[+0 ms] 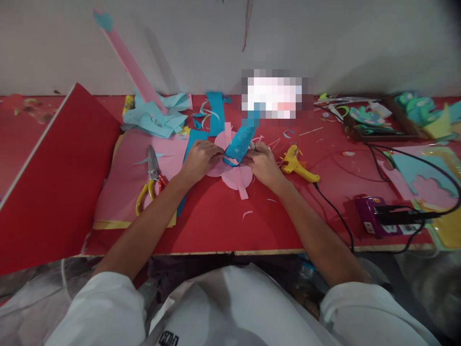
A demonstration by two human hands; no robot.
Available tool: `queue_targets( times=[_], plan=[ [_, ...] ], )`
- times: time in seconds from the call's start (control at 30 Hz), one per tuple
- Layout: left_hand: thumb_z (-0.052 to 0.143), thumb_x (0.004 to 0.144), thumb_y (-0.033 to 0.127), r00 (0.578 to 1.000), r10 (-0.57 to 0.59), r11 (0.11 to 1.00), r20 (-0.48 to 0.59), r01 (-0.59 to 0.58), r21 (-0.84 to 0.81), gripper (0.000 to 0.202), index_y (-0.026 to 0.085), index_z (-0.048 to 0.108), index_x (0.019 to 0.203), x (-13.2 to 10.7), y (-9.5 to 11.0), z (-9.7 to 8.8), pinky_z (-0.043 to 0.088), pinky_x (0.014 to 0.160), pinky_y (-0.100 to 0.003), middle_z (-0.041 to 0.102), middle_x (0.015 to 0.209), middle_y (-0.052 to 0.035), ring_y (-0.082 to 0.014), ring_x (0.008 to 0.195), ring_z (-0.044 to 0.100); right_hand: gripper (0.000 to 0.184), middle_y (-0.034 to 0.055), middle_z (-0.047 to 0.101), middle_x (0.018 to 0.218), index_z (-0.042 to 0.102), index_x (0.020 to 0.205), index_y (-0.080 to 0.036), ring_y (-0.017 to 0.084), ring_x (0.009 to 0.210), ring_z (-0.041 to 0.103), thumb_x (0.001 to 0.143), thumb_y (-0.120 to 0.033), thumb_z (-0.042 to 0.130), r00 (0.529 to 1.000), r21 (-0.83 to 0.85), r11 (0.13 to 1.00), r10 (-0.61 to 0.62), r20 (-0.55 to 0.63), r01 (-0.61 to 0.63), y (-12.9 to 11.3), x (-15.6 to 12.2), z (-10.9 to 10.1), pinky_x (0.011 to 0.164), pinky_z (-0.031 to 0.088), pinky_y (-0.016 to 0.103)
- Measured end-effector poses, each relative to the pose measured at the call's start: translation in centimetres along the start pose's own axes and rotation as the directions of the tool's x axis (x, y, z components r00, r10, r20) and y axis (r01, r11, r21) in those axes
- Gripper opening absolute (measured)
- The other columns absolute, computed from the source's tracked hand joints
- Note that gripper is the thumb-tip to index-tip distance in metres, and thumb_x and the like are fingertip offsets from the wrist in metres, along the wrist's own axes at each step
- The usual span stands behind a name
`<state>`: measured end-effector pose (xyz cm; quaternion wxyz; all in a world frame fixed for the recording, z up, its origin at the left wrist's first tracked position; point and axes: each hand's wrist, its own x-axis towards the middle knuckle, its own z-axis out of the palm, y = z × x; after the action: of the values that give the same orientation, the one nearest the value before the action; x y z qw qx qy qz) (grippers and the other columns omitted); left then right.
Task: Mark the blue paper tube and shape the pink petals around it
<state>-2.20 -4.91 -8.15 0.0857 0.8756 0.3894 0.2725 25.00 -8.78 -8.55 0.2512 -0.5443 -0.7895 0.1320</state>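
A pink paper flower (pixel 236 179) with strips across it lies on the red table in front of me. A tilted blue patterned paper tube (pixel 240 143) stands over its middle, its upper end partly covered by a pixelated patch. On the left, my left hand (pixel 202 157) is closed at the flower's edge, fingertips close to the tube's base. My right hand (pixel 264 161) is closed at the opposite edge, fingers curled beside the tube. Both hands hide parts of the petals, and the exact grip of the fingertips is hard to see.
Scissors (pixel 153 175) rest on pink sheets (pixel 122 180) at left, beside a raised red board (pixel 68 182). A yellow glue gun (pixel 298 164) with a black cord lies right of my hand. Farther right are a purple box (pixel 370 216) and a brown tray (pixel 406 125).
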Motion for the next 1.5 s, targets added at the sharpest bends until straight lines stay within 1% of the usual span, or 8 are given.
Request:
queue_targets(
  times=[0.27, 0.47, 0.67, 0.83, 0.93, 1.23, 1.4, 1.5],
  plan=[
    [0.069, 0.11, 0.028, 1.0, -0.007, 1.0, 0.0, 0.007, 0.009, 0.019, 0.023, 0.087, 0.111, -0.1, 0.0, 0.1, 0.056, 0.104, -0.048, 0.09, 0.111, -0.0086, -0.0288, 0.107, 0.083, 0.029, 0.0135, 0.074, 0.114, 0.088, 0.104, -0.025, 0.033, 0.114, 0.06, 0.109, -0.019, 0.06, 1.0, 0.003, 1.0, -0.02, 0.02, 0.02, -0.1, 0.0, -0.3, 0.104, 0.053, 0.048],
    [0.072, 0.109, 0.027, 1.0, 0.002, 1.0, 0.0, -0.002, 0.01, 0.016, 0.021, 0.087, 0.111, 0.0, 0.0, 0.2, 0.056, 0.103, -0.048, 0.09, 0.111, -0.0089, -0.0287, 0.105, 0.083, 0.025, 0.0134, 0.073, 0.107, 0.086, 0.102, -0.023, 0.033, 0.111, 0.061, 0.104, -0.017, 0.062, 1.0, -0.031, 1.0, -0.003, 0.014, 0.003, -0.2, -0.1, -0.3, 0.101, 0.053, 0.047],
    [0.07, 0.109, 0.029, 1.0, -0.027, 1.0, -0.013, 0.027, -0.017, 0.018, 0.024, 0.087, 0.106, 0.0, 0.1, 0.1, 0.057, 0.104, -0.048, 0.09, 0.108, -0.0079, -0.0281, 0.103, 0.083, 0.027, 0.0149, 0.073, 0.107, 0.083, 0.108, -0.022, 0.034, 0.109, 0.064, 0.099, -0.012, 0.059, 0.999, -0.083, 0.996, 0.025, -0.025, -0.027, -0.8, -0.4, -0.6, 0.095, 0.054, 0.046],
    [0.07, 0.108, 0.027, 1.0, -0.019, 1.0, -0.015, 0.018, -0.023, 0.018, 0.023, 0.087, 0.104, 0.1, 0.1, 0.1, 0.057, 0.104, -0.048, 0.09, 0.106, -0.0085, -0.028, 0.101, 0.084, 0.022, 0.0151, 0.073, 0.107, 0.082, 0.112, -0.021, 0.033, 0.106, 0.065, 0.101, -0.017, 0.063, 0.996, -0.107, 0.992, 0.06, -0.063, -0.066, -0.8, -0.5, -0.7, 0.091, 0.055, 0.044],
    [0.072, 0.108, 0.028, 1.0, -0.017, 1.0, -0.018, 0.017, -0.026, 0.016, 0.023, 0.087, 0.105, 0.0, 0.1, 0.1, 0.057, 0.105, -0.048, 0.09, 0.106, -0.0089, -0.0279, 0.101, 0.084, 0.02, 0.015, 0.073, 0.107, 0.082, 0.11, -0.021, 0.033, 0.107, 0.065, 0.102, -0.019, 0.064, 0.996, -0.11, 0.991, 0.065, -0.067, -0.072, -0.8, -0.5, -0.7, 0.091, 0.054, 0.044],
    [0.072, 0.11, 0.029, 1.0, -0.016, 1.0, -0.017, 0.016, -0.005, 0.017, 0.022, 0.087, 0.105, 0.0, 0.1, 0.1, 0.056, 0.103, -0.047, 0.09, 0.106, -0.0085, -0.0277, 0.101, 0.083, 0.03, 0.0165, 0.075, 0.112, 0.082, 0.114, -0.021, 0.035, 0.114, 0.067, 0.1, -0.012, 0.058, 0.997, -0.157, 0.985, 0.062, -0.034, -0.067, -1.3, -0.5, -0.7, 0.095, 0.055, 0.044],
    [0.073, 0.109, 0.027, 1.0, -0.02, 1.0, -0.012, 0.02, -0.001, 0.016, 0.021, 0.087, 0.105, 0.0, 0.1, 0.1, 0.057, 0.102, -0.046, 0.089, 0.105, -0.0081, -0.0269, 0.099, 0.082, 0.032, 0.0163, 0.076, 0.114, 0.08, 0.117, -0.022, 0.035, 0.117, 0.066, 0.1, -0.012, 0.055, 0.998, -0.174, 0.983, 0.059, -0.037, -0.064, -1.3, -0.7, -0.8, 0.091, 0.055, 0.043],
    [0.072, 0.109, 0.027, 1.0, -0.015, 1.0, -0.018, 0.015, 0.003, 0.017, 0.022, 0.088, 0.104, 0.0, 0.0, 0.1, 0.057, 0.101, -0.046, 0.09, 0.104, -0.0078, -0.0261, 0.098, 0.082, 0.03, 0.0157, 0.076, 0.116, 0.079, 0.118, -0.023, 0.035, 0.115, 0.067, 0.1, -0.013, 0.057, 0.996, -0.166, 0.984, 0.057, -0.067, -0.068, -1.1, -0.8, -1.0, 0.087, 0.054, 0.042]
  ],
)
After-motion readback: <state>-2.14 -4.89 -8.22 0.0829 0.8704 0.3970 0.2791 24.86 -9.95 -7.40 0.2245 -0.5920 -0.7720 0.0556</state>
